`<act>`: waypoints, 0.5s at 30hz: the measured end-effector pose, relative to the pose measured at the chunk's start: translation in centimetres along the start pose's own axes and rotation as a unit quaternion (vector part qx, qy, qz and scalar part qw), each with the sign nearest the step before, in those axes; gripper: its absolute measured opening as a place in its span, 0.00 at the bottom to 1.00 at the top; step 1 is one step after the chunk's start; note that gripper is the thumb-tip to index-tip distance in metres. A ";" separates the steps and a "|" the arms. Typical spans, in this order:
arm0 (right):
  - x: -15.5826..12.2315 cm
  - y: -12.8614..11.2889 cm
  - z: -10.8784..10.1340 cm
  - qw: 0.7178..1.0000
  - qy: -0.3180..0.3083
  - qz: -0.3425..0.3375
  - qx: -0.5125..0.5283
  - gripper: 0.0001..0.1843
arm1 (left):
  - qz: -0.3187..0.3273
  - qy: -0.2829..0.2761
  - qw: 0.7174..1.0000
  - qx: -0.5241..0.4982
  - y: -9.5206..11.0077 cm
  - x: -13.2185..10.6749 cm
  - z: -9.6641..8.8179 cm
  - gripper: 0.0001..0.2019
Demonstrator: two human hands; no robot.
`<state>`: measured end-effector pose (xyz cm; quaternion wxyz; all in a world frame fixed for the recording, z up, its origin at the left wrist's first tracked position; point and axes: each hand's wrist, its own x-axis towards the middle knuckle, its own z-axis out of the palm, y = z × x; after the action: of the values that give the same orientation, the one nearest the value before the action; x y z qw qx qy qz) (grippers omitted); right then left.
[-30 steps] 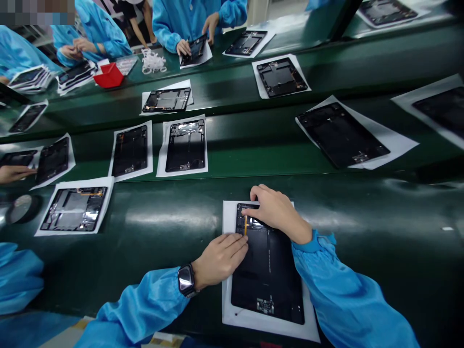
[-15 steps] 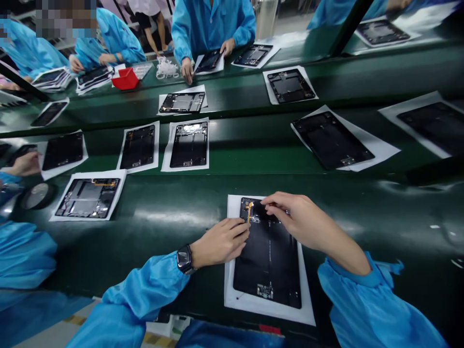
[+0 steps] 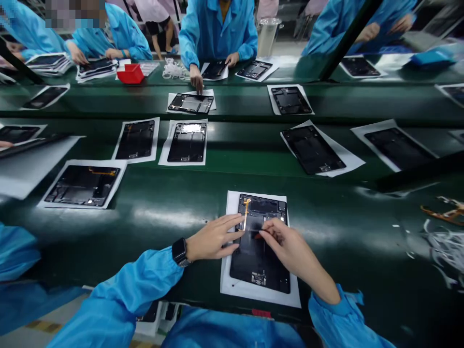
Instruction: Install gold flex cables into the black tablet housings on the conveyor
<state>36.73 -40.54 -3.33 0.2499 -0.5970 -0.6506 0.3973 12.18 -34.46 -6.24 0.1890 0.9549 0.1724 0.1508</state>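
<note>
A black tablet chassis (image 3: 259, 261) lies on a white sheet (image 3: 232, 285) on the dark green belt just in front of me. An orange flex cable (image 3: 246, 212) runs down its upper left part. My left hand (image 3: 212, 238), with a smartwatch (image 3: 179, 252) on the wrist, rests at the chassis's left edge, fingers stretched toward the cable's lower end. My right hand (image 3: 290, 246) hovers over the middle of the chassis, thumb and forefinger pinched on a thin dark strip (image 3: 258, 230) that I cannot make out.
More chassis on white sheets lie on the belt: one at left (image 3: 82, 184), two ahead (image 3: 187, 141), one at right (image 3: 312, 149). Loose orange and white scraps (image 3: 444, 237) lie at far right. A red tray (image 3: 130, 73) and several people in blue coats are across the belt.
My right hand has drawn back from the chassis's top left corner toward its middle, now pinching a thin strip. My left hand stayed at the left edge. The view tilted up.
</note>
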 end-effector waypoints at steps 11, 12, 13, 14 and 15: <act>1.7 -2.8 4.1 0.926 -0.058 -0.139 -0.347 0.12 | -0.029 0.040 0.999 -0.021 -0.5 -1.6 -0.7 0.14; 1.8 -2.9 4.2 0.920 -0.059 -0.142 -0.361 0.12 | -0.029 0.034 0.999 -0.022 -0.5 -1.6 -0.7 0.14; 1.9 -2.9 4.3 0.917 -0.061 -0.141 -0.369 0.11 | -0.029 0.027 0.999 -0.023 -0.4 -1.6 -0.7 0.15; 2.0 -2.9 4.2 0.918 -0.063 -0.137 -0.368 0.11 | -0.029 0.021 0.999 -0.023 -0.3 -1.7 -0.6 0.16; 2.0 -2.8 4.1 0.923 -0.064 -0.134 -0.356 0.11 | -0.027 0.015 0.999 -0.023 -0.3 -1.7 -0.6 0.17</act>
<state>31.49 -39.44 -3.60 0.0291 -0.5274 -0.8376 0.1395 10.36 -34.72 -6.21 0.2120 0.9430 0.1979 0.1634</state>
